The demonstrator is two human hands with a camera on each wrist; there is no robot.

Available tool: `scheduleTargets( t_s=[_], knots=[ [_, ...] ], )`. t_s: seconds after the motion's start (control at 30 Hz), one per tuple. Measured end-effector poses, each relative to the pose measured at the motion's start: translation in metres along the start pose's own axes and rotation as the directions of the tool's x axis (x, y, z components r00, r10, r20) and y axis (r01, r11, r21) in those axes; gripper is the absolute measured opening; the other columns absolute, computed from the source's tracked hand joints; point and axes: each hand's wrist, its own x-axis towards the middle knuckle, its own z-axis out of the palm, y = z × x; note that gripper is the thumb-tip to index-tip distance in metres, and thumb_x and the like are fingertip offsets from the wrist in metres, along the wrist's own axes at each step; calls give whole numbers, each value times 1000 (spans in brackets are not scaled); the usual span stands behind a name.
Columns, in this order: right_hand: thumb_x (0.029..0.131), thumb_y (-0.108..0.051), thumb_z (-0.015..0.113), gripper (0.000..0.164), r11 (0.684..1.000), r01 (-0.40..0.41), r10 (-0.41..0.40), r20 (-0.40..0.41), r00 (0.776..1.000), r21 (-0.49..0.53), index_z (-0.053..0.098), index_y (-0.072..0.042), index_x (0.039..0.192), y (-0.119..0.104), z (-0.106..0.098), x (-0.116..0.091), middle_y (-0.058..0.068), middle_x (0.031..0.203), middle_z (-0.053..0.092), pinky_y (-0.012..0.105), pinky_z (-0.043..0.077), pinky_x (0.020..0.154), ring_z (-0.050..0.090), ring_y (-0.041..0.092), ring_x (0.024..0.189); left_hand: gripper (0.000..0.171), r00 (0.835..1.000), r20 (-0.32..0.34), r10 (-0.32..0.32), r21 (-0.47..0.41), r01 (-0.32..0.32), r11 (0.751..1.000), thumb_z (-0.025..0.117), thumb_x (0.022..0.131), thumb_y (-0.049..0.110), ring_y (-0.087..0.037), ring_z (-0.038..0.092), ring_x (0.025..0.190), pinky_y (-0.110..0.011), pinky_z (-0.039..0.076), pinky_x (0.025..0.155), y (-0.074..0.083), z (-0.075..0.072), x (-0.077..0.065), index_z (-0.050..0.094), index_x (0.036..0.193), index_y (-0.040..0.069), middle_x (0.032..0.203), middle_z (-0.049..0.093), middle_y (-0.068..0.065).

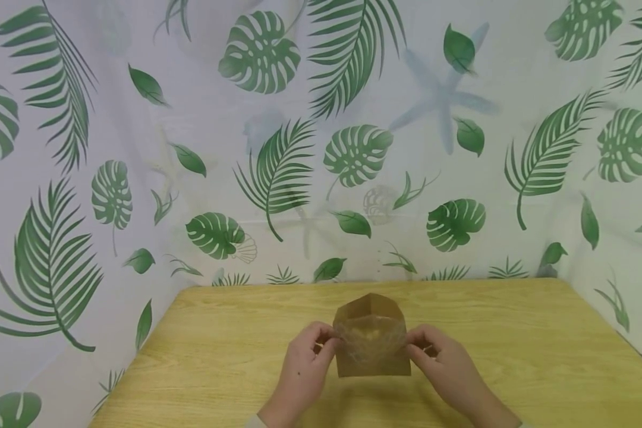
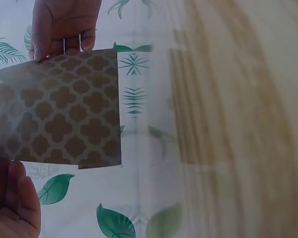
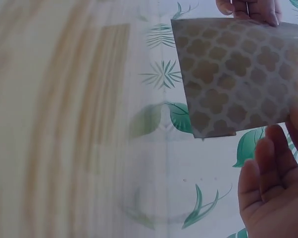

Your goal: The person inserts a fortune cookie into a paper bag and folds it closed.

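A small brown envelope (image 1: 373, 361) is held up above the wooden table, its pointed flap raised and its mouth parted at the top. A pale quatrefoil lattice covers its shiny front, clearest in the left wrist view on the envelope (image 2: 60, 116) and in the right wrist view (image 3: 228, 84). My left hand (image 1: 307, 359) pinches the left side edge between thumb and fingers. On the opposite edge my right hand (image 1: 449, 362) pinches it the same way. Each wrist view shows both hands at opposite edges.
The light wooden table (image 1: 219, 333) spreads out under the hands, with rounded far corners. A white cloth (image 1: 203, 119) printed with green leaves and a bluish starfish hangs behind it and along both sides. Faint shadows fall on the wood below the envelope.
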Motion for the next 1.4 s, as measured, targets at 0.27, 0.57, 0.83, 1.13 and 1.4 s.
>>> scheduleTargets(
  t_s=[0.27,0.57,0.83,1.13,1.4],
  knots=[
    [98,-30,69,12,1000,-6,8,-46,999,29,64,-19,102,1,1,-2,-3,93,66,30,52,70,61,17,82,7,1000,20,19,29,-20,999,64,102,26,-10,59,87,-27,52,75,-5,-3,2,68,99,21,94,64,11],
    [99,-26,68,11,995,11,-8,-27,1000,99,63,-17,103,0,2,-4,-1,93,68,30,56,77,67,17,85,6,997,66,33,44,-36,998,67,99,24,-8,58,81,-27,52,71,-6,-3,1,67,95,20,90,63,11],
    [101,-30,64,15,996,35,-34,-18,999,87,64,-15,101,-5,-3,-5,-2,89,68,33,56,76,66,17,84,7,991,113,64,90,-74,993,61,103,25,-8,58,84,-27,52,73,-3,-7,0,64,98,20,94,62,11],
    [103,-32,60,22,995,18,-8,-101,995,93,61,-10,105,-4,-17,-3,4,90,63,34,58,75,61,16,82,23,997,73,32,64,-37,997,56,104,39,-12,58,86,-29,52,74,-2,-18,5,61,99,17,96,61,7],
    [102,-25,64,20,975,39,-36,-17,999,219,63,-6,105,-4,-8,-4,7,92,64,34,57,74,63,18,82,16,990,143,11,47,-18,999,64,101,33,-10,59,93,-27,53,75,-6,-7,5,63,112,22,101,62,10]
  ],
)
